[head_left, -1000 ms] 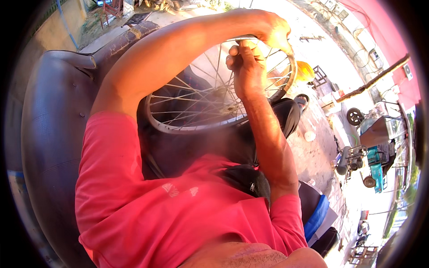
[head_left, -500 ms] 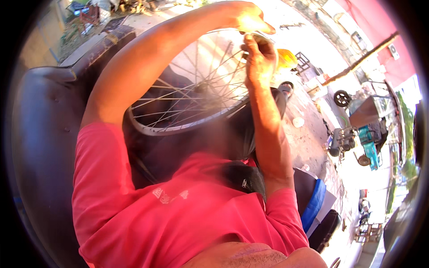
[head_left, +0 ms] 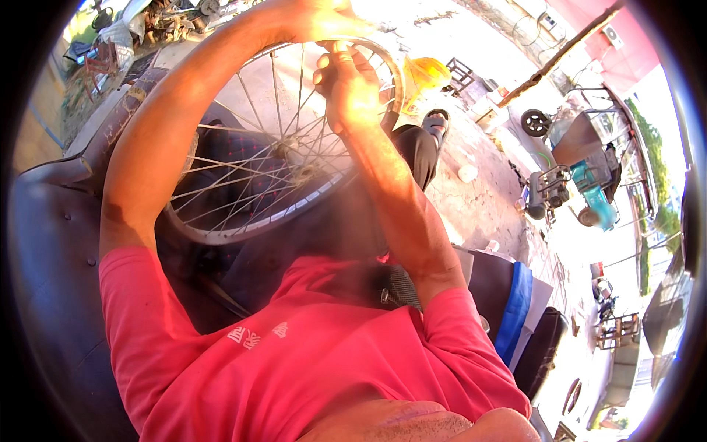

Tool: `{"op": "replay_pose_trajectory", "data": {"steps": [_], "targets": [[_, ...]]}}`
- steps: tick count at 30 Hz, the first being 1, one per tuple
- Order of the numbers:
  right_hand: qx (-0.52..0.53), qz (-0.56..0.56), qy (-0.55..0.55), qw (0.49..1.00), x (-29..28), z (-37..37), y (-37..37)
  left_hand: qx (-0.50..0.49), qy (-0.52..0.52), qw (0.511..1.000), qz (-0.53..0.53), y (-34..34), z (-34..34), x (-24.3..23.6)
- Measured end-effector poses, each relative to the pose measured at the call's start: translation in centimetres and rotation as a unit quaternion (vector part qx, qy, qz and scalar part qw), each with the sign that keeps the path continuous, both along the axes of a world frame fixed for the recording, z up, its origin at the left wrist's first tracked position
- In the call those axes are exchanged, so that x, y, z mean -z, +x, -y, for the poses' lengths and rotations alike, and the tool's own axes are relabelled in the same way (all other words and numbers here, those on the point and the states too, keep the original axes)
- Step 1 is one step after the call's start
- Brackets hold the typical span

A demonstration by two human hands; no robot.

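A spoked bicycle wheel (head_left: 243,234) leans across my lap, its pale rim tilted and its hub (head_left: 300,171) showing among the thin spokes. My left hand (head_left: 320,20) reaches over the far edge of the rim, closed on it; bright sunlight washes out its fingers. Close beside it, my right hand (head_left: 353,87) grips the same far stretch of rim from the inner side, thumb up and fingers curled. A dark band of tyre (head_left: 398,81) shows along the right side of the rim. Whether anything small sits between the two hands is hidden.
I sit on a dark padded seat (head_left: 55,258). A sandalled foot (head_left: 436,125) is on the ground beyond the wheel, near a yellow bag (head_left: 427,74). A wooden pole (head_left: 563,55), a compressor-like machine (head_left: 546,193) and a cart (head_left: 582,140) stand at right. Piled clutter (head_left: 177,22) lies far left.
The view has shifted. Both hands and the wheel have moved left, and more of the rim's right side and tyre now shows. Both hands stay at the far rim.
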State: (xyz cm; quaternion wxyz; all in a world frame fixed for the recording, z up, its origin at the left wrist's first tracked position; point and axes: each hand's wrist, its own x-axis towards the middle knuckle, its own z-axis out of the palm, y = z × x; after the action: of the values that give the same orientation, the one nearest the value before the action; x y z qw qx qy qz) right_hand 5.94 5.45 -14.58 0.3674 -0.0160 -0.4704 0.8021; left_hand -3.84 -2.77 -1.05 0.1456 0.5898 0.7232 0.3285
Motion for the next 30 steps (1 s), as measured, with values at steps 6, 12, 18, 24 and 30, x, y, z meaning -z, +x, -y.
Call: {"op": "replay_pose_trajectory", "data": {"steps": [6,12,18,24,30], "targets": [[0.013,-0.02,-0.03,0.999,-0.5,0.9,0.4,-0.004,0.007,1.0,0.0,0.6,0.4,0.0],[0.026,-0.003,-0.022,0.999,-0.4,1.1,0.3,0.014,0.008,0.999,0.038,0.3,0.0,0.4],[0.021,-0.028,-0.042,0.999,-0.4,1.2,-0.2,-0.041,-0.002,0.996,0.074,0.7,0.0,0.1],[0.051,-0.025,-0.025,0.998,0.4,0.7,-0.7,-0.03,0.045,0.998,-0.039,0.0,-0.5,0.7],[0.018,-0.017,-0.045,0.999,-0.2,1.0,-0.1,-0.062,0.057,0.994,-0.066,-0.3,0.0,1.7]]}}
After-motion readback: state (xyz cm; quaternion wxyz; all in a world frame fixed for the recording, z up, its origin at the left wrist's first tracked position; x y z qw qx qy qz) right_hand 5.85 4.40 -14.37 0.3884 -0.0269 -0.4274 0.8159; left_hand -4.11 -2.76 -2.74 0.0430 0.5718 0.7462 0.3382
